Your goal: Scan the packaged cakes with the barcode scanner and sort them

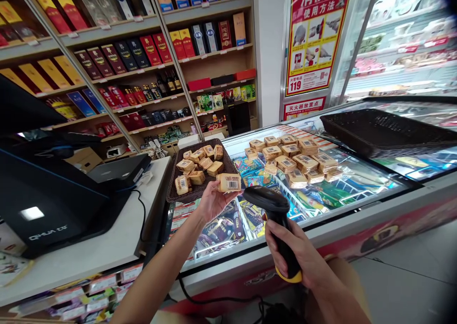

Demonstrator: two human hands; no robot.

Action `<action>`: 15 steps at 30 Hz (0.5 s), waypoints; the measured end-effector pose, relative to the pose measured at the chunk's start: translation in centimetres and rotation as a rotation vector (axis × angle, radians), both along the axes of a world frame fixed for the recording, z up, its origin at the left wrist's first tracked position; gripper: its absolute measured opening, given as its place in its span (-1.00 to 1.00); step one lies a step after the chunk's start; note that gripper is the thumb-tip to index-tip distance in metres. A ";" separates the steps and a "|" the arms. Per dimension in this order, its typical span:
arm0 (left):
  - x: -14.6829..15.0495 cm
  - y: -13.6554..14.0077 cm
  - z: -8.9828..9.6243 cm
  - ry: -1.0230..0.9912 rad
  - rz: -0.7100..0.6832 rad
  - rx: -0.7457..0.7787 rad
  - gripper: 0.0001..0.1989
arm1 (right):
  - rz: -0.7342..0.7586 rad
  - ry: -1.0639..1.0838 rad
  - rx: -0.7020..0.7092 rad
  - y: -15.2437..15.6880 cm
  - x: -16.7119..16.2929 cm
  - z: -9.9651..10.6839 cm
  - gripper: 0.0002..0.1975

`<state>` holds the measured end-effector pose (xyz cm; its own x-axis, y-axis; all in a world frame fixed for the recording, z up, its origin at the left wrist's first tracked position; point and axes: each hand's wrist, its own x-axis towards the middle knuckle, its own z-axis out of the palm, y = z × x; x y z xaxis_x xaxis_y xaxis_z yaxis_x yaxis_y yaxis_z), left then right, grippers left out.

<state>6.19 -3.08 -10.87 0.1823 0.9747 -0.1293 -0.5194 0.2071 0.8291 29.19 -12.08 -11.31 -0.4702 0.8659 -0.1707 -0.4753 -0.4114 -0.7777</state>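
Note:
My left hand [213, 201] grips a small tan packaged snack [228, 183], its barcode label facing up toward me. In my right hand [291, 248] is a black and yellow barcode scanner [267, 200], fingers wrapped round its handle. The scanner's head points left at the packet, a short gap apart. Behind my left hand a dark brown woven basket [172, 187] holds several similar packets [196, 156]. More of these packets are stacked in a pile [289, 152] on the glass lid of the freezer [342, 171], beyond the scanner.
A dark empty-looking tray [385, 124] rests on the freezer at the right. A checkout terminal [46, 195] stands on the white counter [107, 240] at the left. The scanner's black cable [221, 301] hangs below. Shelves of boxes [135, 53] line the back wall.

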 end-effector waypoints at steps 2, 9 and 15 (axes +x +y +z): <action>-0.7 0.5 0.6 0.078 0.025 0.059 -0.52 | 0.000 -0.015 -0.015 0.2 0.0 -0.1 -0.57; -6.3 7.0 3.4 0.914 0.380 0.229 -0.42 | -0.020 -0.056 -0.025 1.4 -0.6 -0.9 -0.56; -8.2 13.8 4.5 1.208 0.646 0.139 -0.35 | -0.062 -0.072 -0.060 2.5 -1.3 -1.1 -0.52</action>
<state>-1.98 10.72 -6.35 -0.4586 0.8603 0.2224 0.5607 0.0860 0.8236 27.85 -9.58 -12.39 -0.4005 0.8802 -0.2547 -0.4456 -0.4300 -0.7852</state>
